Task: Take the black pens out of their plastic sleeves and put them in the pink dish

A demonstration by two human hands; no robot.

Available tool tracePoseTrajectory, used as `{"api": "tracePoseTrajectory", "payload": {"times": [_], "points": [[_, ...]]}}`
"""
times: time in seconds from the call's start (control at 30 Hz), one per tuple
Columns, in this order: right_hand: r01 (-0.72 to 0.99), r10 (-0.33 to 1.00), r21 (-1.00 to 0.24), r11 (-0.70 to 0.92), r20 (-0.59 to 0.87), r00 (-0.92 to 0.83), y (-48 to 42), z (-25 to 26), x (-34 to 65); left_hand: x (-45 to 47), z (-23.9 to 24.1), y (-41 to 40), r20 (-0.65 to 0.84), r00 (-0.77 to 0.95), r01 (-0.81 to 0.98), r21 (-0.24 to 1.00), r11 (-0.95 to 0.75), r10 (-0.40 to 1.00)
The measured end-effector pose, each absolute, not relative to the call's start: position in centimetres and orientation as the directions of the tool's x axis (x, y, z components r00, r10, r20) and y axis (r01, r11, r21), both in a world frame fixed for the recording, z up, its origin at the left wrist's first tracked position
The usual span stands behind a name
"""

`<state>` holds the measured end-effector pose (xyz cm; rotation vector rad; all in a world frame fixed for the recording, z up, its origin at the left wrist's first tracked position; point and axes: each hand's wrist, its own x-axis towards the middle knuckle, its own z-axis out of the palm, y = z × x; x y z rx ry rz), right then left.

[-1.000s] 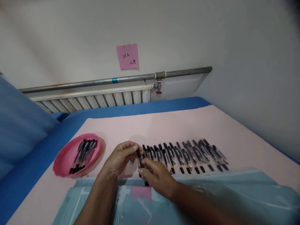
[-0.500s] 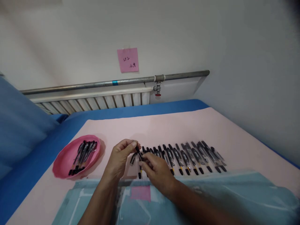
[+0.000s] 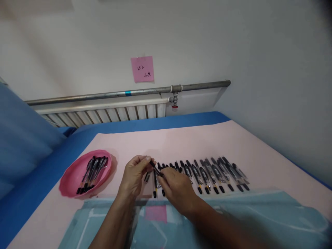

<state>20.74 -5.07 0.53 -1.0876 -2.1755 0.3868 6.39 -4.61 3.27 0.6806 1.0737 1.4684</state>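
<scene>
Both hands meet at a black pen, which slants between them above the table. My left hand pinches its upper end between thumb and fingertips. Lower down, my right hand closes its fingers round the other end and hides part of it. Below the hands, a loose black pen cap with a clip lies on the pink cloth beside a pen body. To the right, several pens lie in a slanting row, each paired with dark caps and clear barrel parts.
A pink bowl at the left holds several assembled-looking pens. Blue-green plastic covers the table's front edge. Behind the pink cloth and its blue border stand a radiator and a pipe along the wall.
My right hand has shifted slightly right and down along the pen, so more of the pen shows between the hands. My left hand keeps its pinch.
</scene>
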Motion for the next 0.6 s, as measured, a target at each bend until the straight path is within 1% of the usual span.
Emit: {"api": "tracePoseTrajectory", "payload": {"times": [0.07, 0.2, 0.3, 0.37, 0.47, 0.6], "points": [[0.537, 0.825, -0.63, 0.56, 0.366, -0.431, -5.4, 0.9, 20.7, 6.2, 3.4, -4.7, -0.127, -0.179, -0.443, 0.896, 0.036, 0.976], [0.346, 0.891, -0.875, 0.339, 0.181, -0.417, -5.7, 1.4, 20.5, 5.9, 3.5, -4.7, -0.15, -0.124, -0.499, 0.864, 0.069, 0.981], [0.136, 0.885, -0.978, 0.159, 0.08, -0.459, -5.7, 1.7, 20.5, 6.0, 3.5, -4.7, -0.157, -0.084, -0.535, 0.84, 0.088, 0.984], [0.019, 0.856, -1.0, 0.022, 0.009, -0.516, -5.6, 1.9, 20.6, 6.0, 3.6, -4.7, -0.159, -0.058, -0.559, 0.823, 0.1, 0.986], [-0.074, 0.797, -0.984, -0.16, -0.085, -0.598, -5.5, 2.0, 20.7, 6.0, 3.7, -4.8, -0.165, -0.005, -0.591, 0.796, 0.13, 0.986], [-0.173, 0.729, -0.929, -0.327, -0.131, -0.672, -5.5, 1.9, 20.7, 5.6, 3.9, -5.1, -0.123, 0.14, -0.601, 0.778, 0.183, 0.982]]}}
